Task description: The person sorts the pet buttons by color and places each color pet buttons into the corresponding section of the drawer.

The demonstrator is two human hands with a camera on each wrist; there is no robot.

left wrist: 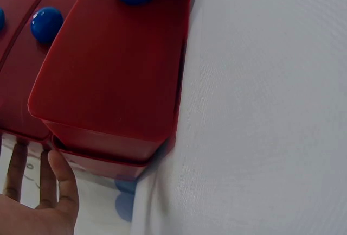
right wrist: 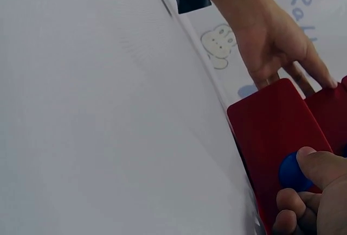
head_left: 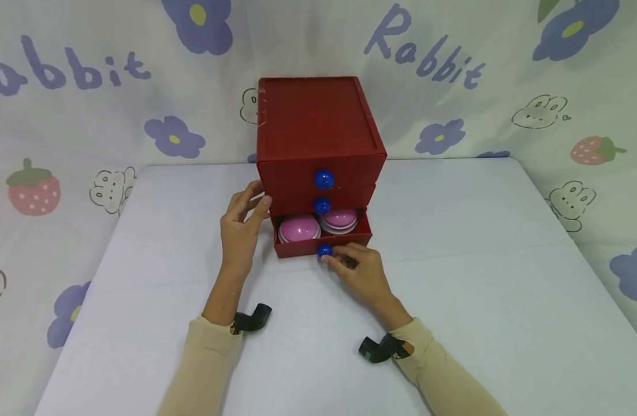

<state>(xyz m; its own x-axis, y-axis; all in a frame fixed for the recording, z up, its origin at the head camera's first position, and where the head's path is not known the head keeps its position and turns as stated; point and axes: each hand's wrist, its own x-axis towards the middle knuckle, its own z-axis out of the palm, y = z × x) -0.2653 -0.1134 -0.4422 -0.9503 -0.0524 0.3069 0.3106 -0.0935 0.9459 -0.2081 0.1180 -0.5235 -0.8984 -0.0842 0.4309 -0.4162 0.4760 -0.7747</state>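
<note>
A red cabinet of three drawers (head_left: 313, 121) stands on the white table. Its bottom drawer (head_left: 297, 249) is pulled partly out, and inside lie two round domed pink things with white rims, one on the left (head_left: 300, 228) and one on the right (head_left: 339, 218); I cannot tell their kind. My right hand (head_left: 362, 271) pinches the blue knob (right wrist: 293, 172) of that drawer between thumb and fingers. At the cabinet's left side, my left hand (head_left: 240, 234) touches the wall with its fingers stretched out. The left wrist view shows those fingertips (left wrist: 60, 165) by the side edge.
The two upper drawers are closed, each with a blue knob, one at the top (head_left: 324, 179) and one in the middle (head_left: 321, 205). A printed cloth (head_left: 318, 34) with flowers and rabbits hangs behind the table (head_left: 484, 266). A dark device (head_left: 253, 319) is strapped to each wrist.
</note>
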